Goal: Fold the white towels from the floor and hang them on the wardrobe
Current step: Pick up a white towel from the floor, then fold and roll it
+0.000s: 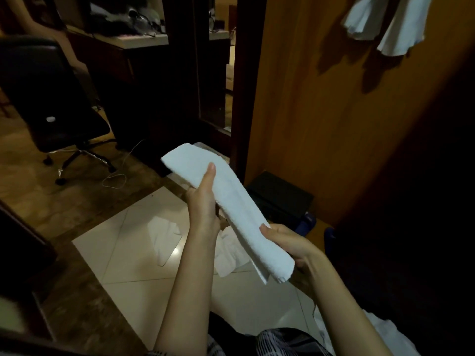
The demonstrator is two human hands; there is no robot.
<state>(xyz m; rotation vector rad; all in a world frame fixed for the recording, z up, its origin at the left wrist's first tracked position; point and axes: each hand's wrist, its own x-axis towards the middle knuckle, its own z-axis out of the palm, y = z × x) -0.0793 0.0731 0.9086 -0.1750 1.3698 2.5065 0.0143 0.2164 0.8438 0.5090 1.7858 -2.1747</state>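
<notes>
Holding folded white towel (pixel 228 209) up between both hands | right grip (pixel 288 246) clamped on near end | left grip (pixel 203 199) pinching far half | loose towels (pixel 164 235) on floor below | hung towels (pixel 385 21) on wardrobe (pixel 321 111), far right

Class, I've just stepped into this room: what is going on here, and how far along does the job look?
A person is holding a folded white towel in the air with both hands: the left hand grips it near the middle, the right hand holds its near end. Two towels already hang on the wooden wardrobe at the upper right. More unfolded white cloths lie on the tiled floor below the hands, so the job looks partly done. A black office chair stands to the left.
</notes>
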